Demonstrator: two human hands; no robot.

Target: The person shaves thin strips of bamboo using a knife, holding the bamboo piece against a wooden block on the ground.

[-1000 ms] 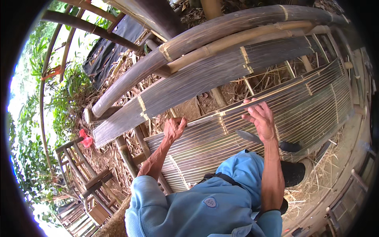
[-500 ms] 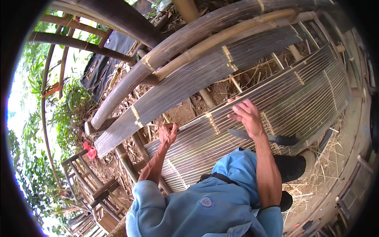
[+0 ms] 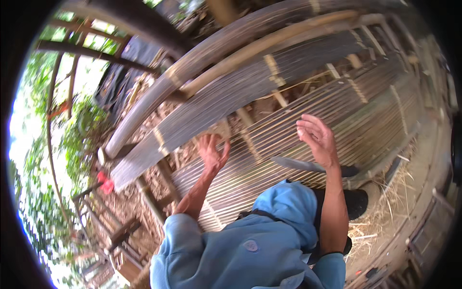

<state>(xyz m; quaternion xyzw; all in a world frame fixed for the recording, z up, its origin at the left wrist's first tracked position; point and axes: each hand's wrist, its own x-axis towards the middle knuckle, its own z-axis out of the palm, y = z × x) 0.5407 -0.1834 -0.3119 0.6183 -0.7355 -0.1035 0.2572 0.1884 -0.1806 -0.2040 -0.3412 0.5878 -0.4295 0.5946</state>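
My left hand [image 3: 211,151] is raised over the far left edge of a slatted bamboo bench [image 3: 216,180], its fingers spread and holding nothing. Farther right, my right hand [image 3: 320,139] hovers above the slats with loosely curled fingers, a little blurred; no object shows in it. A knife [image 3: 297,164] with a wide grey blade and dark handle lies on the slats below my right hand, partly hidden by my forearm. One thin pale strip [image 3: 296,87] shows in the gap past the bench's far edge.
Beyond the gap runs a wide dark slatted plank [image 3: 211,118], with thick bamboo poles [image 3: 231,45] behind it. A small bamboo rack [image 3: 103,216] and a red scrap [image 3: 105,182] are at left. Dry straw [image 3: 390,192] litters the ground at right.
My left hand has opened from a closed grip and lifted. My right hand has moved right, its fingers curling. The long strip along the bench's far edge no longer shows there.
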